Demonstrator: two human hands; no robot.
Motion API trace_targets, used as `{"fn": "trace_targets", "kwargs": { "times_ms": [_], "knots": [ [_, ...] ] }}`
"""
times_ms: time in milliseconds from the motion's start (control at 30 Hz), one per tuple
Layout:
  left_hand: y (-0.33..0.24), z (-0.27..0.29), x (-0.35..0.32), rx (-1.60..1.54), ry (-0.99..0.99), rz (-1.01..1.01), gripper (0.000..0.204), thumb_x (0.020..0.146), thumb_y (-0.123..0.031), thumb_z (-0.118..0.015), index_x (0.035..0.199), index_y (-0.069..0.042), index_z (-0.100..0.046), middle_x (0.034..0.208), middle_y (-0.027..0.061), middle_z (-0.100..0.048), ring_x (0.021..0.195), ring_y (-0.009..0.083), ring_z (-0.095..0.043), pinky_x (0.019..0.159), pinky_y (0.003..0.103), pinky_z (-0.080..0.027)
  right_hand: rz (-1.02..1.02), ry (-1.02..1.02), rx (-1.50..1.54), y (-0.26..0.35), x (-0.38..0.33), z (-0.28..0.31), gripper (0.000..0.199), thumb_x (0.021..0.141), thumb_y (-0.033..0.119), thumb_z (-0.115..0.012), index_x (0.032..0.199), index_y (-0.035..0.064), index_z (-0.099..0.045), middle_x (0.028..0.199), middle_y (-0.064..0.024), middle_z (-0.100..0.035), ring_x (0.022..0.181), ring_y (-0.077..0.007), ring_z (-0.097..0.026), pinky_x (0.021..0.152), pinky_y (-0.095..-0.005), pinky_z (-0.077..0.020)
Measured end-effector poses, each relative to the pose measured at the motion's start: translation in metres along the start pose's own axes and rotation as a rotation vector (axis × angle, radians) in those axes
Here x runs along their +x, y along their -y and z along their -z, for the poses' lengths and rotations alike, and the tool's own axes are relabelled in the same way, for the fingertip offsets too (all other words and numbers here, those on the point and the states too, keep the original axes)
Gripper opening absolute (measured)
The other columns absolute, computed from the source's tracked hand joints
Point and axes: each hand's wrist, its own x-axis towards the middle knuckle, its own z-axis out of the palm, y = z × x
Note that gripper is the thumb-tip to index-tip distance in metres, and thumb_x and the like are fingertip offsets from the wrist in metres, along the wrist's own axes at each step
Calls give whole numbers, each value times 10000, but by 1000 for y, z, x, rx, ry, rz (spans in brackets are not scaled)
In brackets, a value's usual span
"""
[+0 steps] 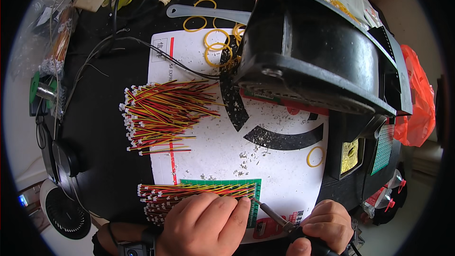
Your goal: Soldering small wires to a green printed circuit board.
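Note:
My left hand [204, 225] presses down on a row of red, yellow and black wire leads [189, 192] laid across a small green perforated board [256, 190]; its fingertips rest on the wire ends. My right hand [327, 227] grips a soldering iron [274, 214] whose tip points up-left and touches the wires near my left index finger. A larger loose pile of the same wire leads [161, 114] with white connectors lies further up on a white sheet [279, 170].
A big black fume extractor housing [322, 47] looms at the upper right. Several yellow rubber bands [215, 47] lie at the top, one [315, 156] at right. A brass tip-cleaner holder [350, 154], an orange bag [417, 109], a small fan [66, 213] and cables [95, 61] surround the mat.

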Motion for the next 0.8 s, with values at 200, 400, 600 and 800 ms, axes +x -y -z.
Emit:
{"fn": "trace_targets", "kwargs": {
  "times_ms": [200,400,600,800],
  "knots": [
    [-1,0,0,11,1,3,157,788,-4,-674,937,39,-687,827,114,-608,731,267,-620,665,343,-533,-3,-1,2,1,0,0,185,811,76,-689,875,-58,-579,640,-86,-549,480,-163,-476,450,-296,-394],
    [-1,0,0,9,5,7,152,789,-2,-675,934,43,-684,824,113,-608,731,268,-620,669,343,-534,5,-9,16,0,-1,-1,178,804,74,-685,870,-50,-576,631,-76,-534,478,-158,-464,445,-294,-383],
    [-1,-1,1,6,5,5,143,791,7,-683,928,48,-683,823,114,-609,738,272,-622,675,343,-532,70,-211,88,-5,-8,-8,183,800,100,-672,847,-40,-565,577,-51,-490,457,-143,-439,417,-290,-343],
    [-1,-1,-2,13,-1,6,143,793,3,-683,931,40,-684,847,114,-613,768,275,-623,690,348,-534,21,-123,58,-1,-5,-4,180,803,100,-667,848,-43,-567,598,-74,-502,464,-146,-442,433,-291,-355]
  ]
}}
